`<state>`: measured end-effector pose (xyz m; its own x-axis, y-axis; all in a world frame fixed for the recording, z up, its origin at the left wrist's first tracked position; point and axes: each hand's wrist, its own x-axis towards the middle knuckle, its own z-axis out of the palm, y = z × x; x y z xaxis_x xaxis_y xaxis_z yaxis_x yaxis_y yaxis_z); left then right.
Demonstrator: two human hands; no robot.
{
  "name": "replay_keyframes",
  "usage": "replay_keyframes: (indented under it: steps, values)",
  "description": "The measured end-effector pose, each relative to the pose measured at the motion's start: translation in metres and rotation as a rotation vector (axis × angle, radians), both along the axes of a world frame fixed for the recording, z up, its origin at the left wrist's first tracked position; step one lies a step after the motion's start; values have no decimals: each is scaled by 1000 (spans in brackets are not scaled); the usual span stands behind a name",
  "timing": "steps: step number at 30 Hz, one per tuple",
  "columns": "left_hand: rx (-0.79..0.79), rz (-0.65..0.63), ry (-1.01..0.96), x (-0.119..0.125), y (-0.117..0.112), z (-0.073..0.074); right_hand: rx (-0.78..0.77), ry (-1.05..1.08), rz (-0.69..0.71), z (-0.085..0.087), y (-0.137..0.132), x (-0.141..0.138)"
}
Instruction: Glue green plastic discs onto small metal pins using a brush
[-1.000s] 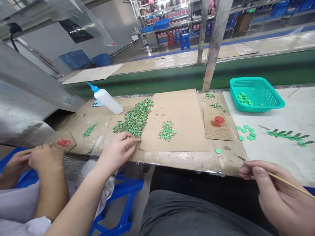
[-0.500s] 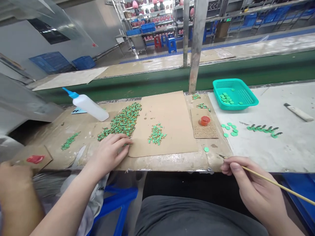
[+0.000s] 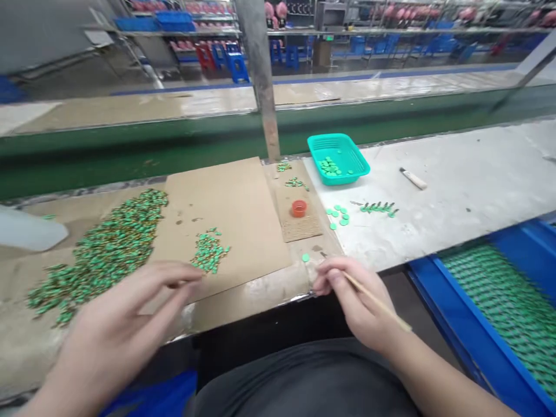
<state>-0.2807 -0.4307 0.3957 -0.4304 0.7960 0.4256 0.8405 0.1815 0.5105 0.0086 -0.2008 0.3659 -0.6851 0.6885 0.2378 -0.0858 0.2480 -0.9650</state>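
My right hand [image 3: 356, 298] is closed on a thin wooden stick [image 3: 377, 302] at the table's front edge. The stick's tip lies near a single green disc [image 3: 305, 257]. My left hand [image 3: 125, 324] hovers over the front edge, blurred by motion, its fingers reaching right towards a small heap of green pieces [image 3: 209, 252] on a cardboard sheet [image 3: 226, 202]. I cannot tell whether it holds anything. A large heap of green pieces [image 3: 104, 249] spreads to the left. A red cap of paint [image 3: 299, 208] sits on a small cardboard piece [image 3: 299, 231].
A teal basket [image 3: 354, 165] with green discs stands behind loose discs [image 3: 339, 215] and a row of green pieces [image 3: 379, 207]. Also here are a white-handled tool [image 3: 412, 178], a white bottle [image 3: 30, 230], a metal post [image 3: 260, 81] and a blue crate [image 3: 460, 324] of green parts.
The view swung right. My left hand lifted off the large heap and came towards me. My right hand moved left along the edge with the stick. The neighbour's hands left the view.
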Motion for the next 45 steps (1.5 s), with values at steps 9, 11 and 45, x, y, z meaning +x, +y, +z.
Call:
replay_keyframes:
  steps: [9, 11, 45]
  values:
    - [68, -330, 33, 82, 100, 15, -547, 75, 73, 15, -9, -15]
    - [69, -373, 22, 84, 104, 11, -605, 115, 60, 16, -6, -15]
    - [-70, -109, -280, 79, 143, -36, 455, 64, -126, 1, 73, -3]
